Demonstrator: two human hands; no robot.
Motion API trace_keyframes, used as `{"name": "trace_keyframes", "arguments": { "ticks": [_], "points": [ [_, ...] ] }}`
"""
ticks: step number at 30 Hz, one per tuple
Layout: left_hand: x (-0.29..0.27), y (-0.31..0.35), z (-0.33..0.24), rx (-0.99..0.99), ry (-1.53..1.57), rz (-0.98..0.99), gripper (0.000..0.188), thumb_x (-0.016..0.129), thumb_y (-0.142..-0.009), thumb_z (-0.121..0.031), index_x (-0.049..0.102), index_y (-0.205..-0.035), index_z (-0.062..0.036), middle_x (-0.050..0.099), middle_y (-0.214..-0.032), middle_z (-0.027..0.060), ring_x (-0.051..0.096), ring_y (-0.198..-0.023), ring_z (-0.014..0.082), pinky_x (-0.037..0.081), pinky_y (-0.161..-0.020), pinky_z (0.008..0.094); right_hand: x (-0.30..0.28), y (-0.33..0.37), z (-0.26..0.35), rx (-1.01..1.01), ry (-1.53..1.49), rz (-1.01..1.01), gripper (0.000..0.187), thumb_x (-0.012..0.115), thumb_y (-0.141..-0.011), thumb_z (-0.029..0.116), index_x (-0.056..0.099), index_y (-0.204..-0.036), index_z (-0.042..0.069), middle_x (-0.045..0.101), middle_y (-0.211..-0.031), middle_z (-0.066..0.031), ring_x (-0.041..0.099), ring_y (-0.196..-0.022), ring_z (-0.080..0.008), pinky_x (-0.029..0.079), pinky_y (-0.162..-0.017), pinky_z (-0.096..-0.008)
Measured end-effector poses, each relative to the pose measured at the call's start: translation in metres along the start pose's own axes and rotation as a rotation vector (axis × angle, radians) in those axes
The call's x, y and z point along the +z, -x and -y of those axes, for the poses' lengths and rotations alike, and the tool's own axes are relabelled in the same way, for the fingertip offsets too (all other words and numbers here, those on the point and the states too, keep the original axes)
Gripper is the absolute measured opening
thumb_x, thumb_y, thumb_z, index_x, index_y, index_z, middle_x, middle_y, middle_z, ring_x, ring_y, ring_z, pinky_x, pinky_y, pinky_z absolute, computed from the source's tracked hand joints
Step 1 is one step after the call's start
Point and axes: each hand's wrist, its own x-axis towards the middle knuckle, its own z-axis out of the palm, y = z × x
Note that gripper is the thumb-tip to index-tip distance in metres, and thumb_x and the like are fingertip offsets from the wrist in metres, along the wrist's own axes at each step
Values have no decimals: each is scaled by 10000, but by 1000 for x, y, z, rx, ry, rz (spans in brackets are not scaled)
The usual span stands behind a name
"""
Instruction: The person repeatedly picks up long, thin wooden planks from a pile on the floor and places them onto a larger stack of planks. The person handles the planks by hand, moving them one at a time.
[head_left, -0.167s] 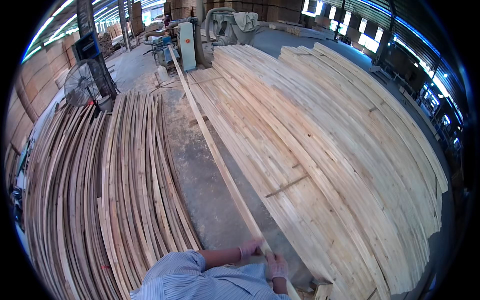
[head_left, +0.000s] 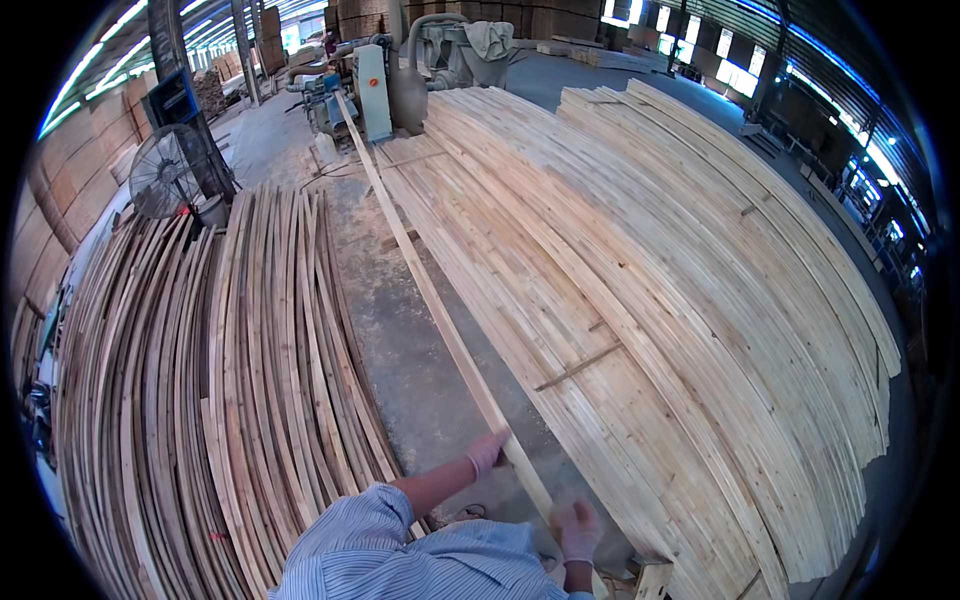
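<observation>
A long, pale wooden strip (head_left: 455,345) runs from the near edge, between my arms, to the machine at the far end. My left hand (head_left: 487,453), in a pale thin glove, grips the strip from its left side with fingers wrapped over the edge. Nearer my body, my right hand (head_left: 577,530), gloved the same way, is closed at the strip's right side; part of its grip is hidden. The strip's near end passes beneath the right forearm and out of sight.
A machine with a pale upright panel (head_left: 375,95) stands at the far end. To the left lie rough, darker strips (head_left: 270,350); to the right is a broad layer of pale planed boards (head_left: 650,300). A round fan (head_left: 165,175) stands at the far left. Sawdust covers the concrete floor (head_left: 400,370).
My left hand has moved forward along the strip, away from my body. My right hand has shifted slightly right, so the two hands are farther apart.
</observation>
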Motion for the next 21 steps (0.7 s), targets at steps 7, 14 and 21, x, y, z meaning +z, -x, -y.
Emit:
{"name": "trace_keyframes", "arguments": {
  "ticks": [7, 14, 21],
  "points": [
    [-55, -72, -95, 106, 252, -134, 436, 668, -981, -479, 641, -1180, -92, 701, -1026, 86, 706, -904, 273, 600, -782, 534, -119, 73, -121, 428, 217, 138, 681, 703, -895, 468, 501, -1398, 56, 567, -1345, -156, 510, -1264, -331, 361, -1109, -421],
    [-47, -67, -103, 112, 249, -103, 444, 630, -999, -511, 608, -1218, -125, 680, -1054, 67, 691, -918, 275, 591, -806, 525, -178, 159, -205, 639, 492, 501, 805, 684, -874, 575, 403, -1497, 148, 469, -1497, -153, 404, -1397, -395, 274, -1199, -470],
    [-37, -67, -44, 134, 170, -392, 464, 602, -1009, -516, 609, -1329, -180, 672, -1258, 65, 614, -1237, 274, 524, -952, 601, -201, 215, -239, 605, 465, 461, 573, 662, -892, 484, 543, -1326, 129, 581, -1324, -176, 519, -1273, -395, 386, -1100, -471]
  ]
}}
